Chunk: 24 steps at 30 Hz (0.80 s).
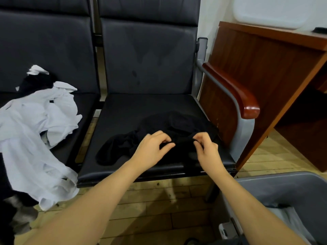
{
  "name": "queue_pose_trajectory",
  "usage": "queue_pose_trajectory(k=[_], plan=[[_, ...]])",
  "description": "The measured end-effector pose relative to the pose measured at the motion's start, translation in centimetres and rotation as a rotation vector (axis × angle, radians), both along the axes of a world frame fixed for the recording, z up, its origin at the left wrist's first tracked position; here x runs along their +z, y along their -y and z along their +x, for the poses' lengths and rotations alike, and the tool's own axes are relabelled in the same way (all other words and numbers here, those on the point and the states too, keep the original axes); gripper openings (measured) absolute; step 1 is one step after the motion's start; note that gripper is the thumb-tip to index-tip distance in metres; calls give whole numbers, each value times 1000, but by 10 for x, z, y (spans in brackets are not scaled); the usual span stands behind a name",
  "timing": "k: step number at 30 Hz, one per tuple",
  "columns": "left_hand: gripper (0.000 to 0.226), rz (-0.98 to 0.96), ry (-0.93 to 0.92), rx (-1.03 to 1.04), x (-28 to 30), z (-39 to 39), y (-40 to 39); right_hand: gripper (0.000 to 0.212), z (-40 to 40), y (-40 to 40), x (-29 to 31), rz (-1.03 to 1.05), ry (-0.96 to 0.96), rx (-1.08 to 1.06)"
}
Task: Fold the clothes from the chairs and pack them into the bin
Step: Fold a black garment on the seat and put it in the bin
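A row of dark padded chairs stands on a wooden plank floor (150,214), with a brown wooden desk (261,68) at the right. On the seat of the right-hand chair (141,110) lies a black garment (159,126), crumpled, spread from the near left of the cushion toward the right edge beside the wooden armrest (235,92). The left hand (154,147) and the right hand (205,147) sit close together over its near edge, each with thumb and curled fingers pinching a fold of the cloth. The fabric appears thin, limp and light: it should drape and slide rather than hold a crease, so it is best taken by an edge or seam at two separated points and drawn flat before folding. Black on a black seat, its outline is hard to read. On the left chair seat a heap of white clothes (35,131) spills over the near edge, some dark cloth beneath it. The grey bin (276,188) stands near right on the floor, its contents mostly hidden.
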<state>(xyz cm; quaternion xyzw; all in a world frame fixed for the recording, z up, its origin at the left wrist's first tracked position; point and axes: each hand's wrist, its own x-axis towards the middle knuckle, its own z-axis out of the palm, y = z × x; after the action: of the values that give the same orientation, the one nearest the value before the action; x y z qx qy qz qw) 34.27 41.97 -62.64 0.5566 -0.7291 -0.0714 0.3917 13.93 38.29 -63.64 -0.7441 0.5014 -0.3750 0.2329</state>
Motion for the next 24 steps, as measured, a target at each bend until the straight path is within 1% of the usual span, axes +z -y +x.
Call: queue_pose_trajectory(k=[2,4,6,7,9,11,13,15,16,18,19,21,24], plan=[[30,-66,-8,45,10,10,8,25,5,0,10,5,26,24],[33,-33,70,188,9,32,12,26,14,-1,13,-18,-39,36],[37,105,207,311,0,56,9,23,25,-1,12,-65,-129,32],[40,182,244,342,-6,68,7,22,31,0,10,-81,-172,35],[44,314,223,378,-16,86,1,24,46,0,4,-87,-243,57],[43,382,180,362,-26,100,-6,27,66,-1,1,-105,-260,62],[37,362,205,318,-32,107,-13,33,88,-2,0,-135,-253,37],[29,296,195,328,-35,111,-18,37,108,-3,-3,-123,-287,24],[26,281,170,342,-35,113,-19,37,116,-3,-6,-104,-327,27],[20,283,122,353,-37,115,-21,30,124,-4,-14,-58,-391,31],[16,277,95,348,-37,118,-22,25,126,-3,-16,-47,-369,20],[11,209,37,340,-37,122,-23,16,122,-1,-16,-58,-259,-20],[14,122,-112,354,-19,120,-27,10,108,3,-3,-97,-76,-106]])
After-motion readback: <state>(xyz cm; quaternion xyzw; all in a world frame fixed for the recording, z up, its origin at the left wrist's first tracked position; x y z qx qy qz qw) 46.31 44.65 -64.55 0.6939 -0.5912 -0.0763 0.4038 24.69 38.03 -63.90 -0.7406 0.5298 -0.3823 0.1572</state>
